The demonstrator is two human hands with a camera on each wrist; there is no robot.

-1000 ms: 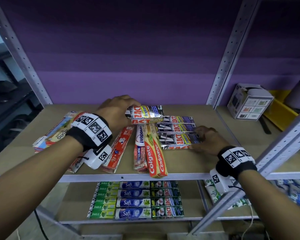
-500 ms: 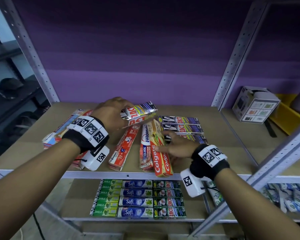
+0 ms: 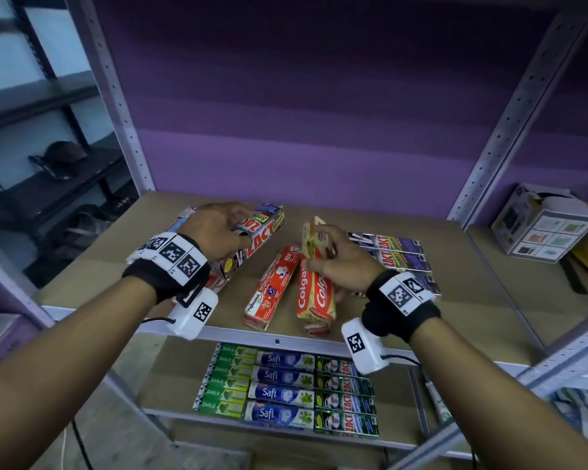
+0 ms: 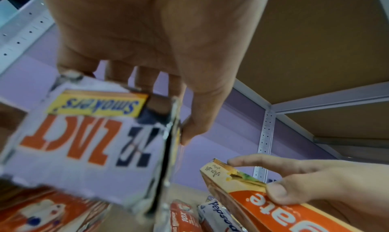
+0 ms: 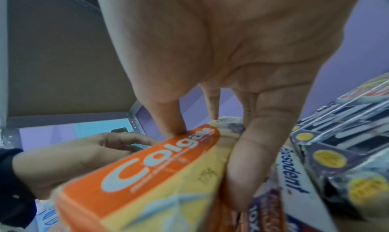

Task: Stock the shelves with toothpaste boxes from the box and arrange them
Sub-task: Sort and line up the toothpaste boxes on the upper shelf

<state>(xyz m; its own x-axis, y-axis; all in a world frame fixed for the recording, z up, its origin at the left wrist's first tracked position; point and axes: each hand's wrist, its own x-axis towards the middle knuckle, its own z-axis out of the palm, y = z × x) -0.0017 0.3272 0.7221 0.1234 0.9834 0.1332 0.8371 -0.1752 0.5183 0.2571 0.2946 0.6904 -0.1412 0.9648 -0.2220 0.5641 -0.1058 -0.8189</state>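
Note:
My left hand (image 3: 218, 232) grips a silver Zact Smokers box (image 3: 260, 232) above the left middle of the wooden shelf (image 3: 455, 317); the left wrist view shows that Zact box (image 4: 84, 144) held between fingers and thumb. My right hand (image 3: 340, 266) pinches the red and yellow Colgate boxes (image 3: 314, 290), tilted with the far end raised; in the right wrist view thumb and fingers clamp the Colgate box (image 5: 151, 172). A red Pepsodent box (image 3: 272, 286) lies flat between my hands. Dark Zact boxes (image 3: 398, 252) lie in a row to the right.
More boxes lie under my left wrist at the shelf's left. The lower shelf holds neat rows of Darlie (image 3: 224, 381), Safi (image 3: 279, 388) and green Zact (image 3: 345, 398) boxes. A white carton (image 3: 543, 225) stands in the neighbouring bay past the upright post (image 3: 503, 130).
My right hand left the dark Zact row, moved left and took hold of the Colgate boxes, lifting their far end. My left hand drew the silver Zact box leftward and tilted it.

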